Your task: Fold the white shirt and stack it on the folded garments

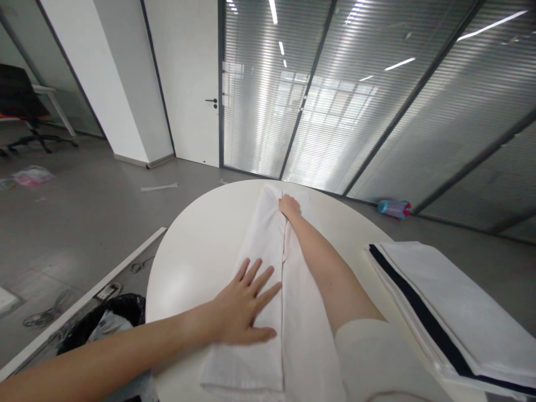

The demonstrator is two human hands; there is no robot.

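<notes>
A long white folded cloth (259, 240) lies on the round white table, with a lengthwise edge running down its middle. My left hand (245, 310) rests flat on the cloth's left half, fingers spread. Farther away, near the cloth's far end, my right hand (290, 205) is closed on the cloth at that middle edge. Its fingertips are partly hidden. A small crease shows along the edge between the two hands.
A stack of folded white and dark cloths (460, 301) lies at the table's right. The round table's rim (180, 223) curves at left. Below it stands a black-lined bin (134, 304). Cables (46, 315) lie on the floor. Behind are a white door (188, 84) and glass partitions.
</notes>
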